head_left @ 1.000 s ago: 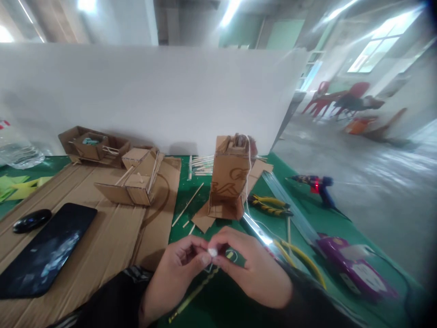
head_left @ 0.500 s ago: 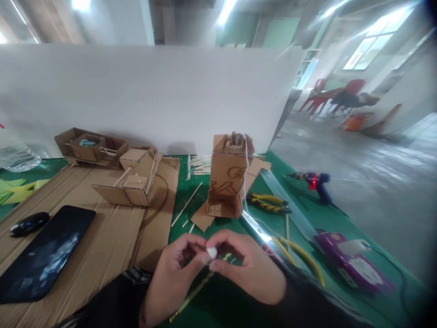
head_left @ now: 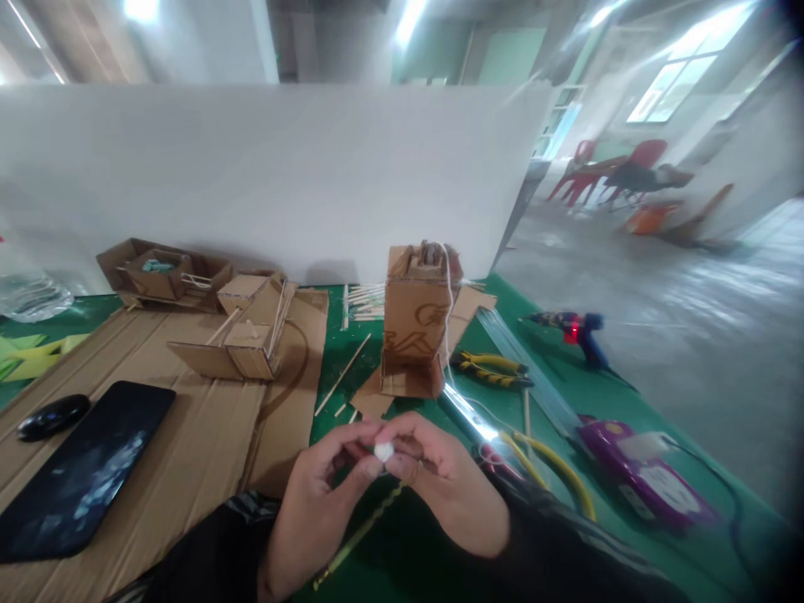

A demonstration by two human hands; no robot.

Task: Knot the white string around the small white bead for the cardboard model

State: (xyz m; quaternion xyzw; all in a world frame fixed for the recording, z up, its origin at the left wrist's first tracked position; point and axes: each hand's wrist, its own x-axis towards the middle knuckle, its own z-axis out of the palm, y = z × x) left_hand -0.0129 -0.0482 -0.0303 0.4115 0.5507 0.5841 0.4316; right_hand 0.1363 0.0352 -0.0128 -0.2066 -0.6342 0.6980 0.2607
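Note:
A small white ball [head_left: 383,452], perhaps wound string, is pinched between the fingertips of both hands near the bottom centre. My left hand [head_left: 327,494] grips it from the left, thumb and fingers closed. From the right, my right hand [head_left: 449,486] holds it the same way. Just beyond the hands stands an upright cardboard box [head_left: 411,322]. White string [head_left: 448,310] hangs down its right side and runs on towards the right forearm. Below the hands lies a thin twisted yellow strip [head_left: 361,532].
Right of the box are yellow-handled pliers [head_left: 493,369], a glue gun [head_left: 581,333] and a purple power strip [head_left: 644,473]. Leftward, a cardboard sheet [head_left: 207,427] bears cardboard models [head_left: 251,331], a black phone [head_left: 91,469] and a mouse [head_left: 54,417].
Both hands have shifted slightly, the right one a little left and up, its fingers closer around the white ball. The view has moved slightly.

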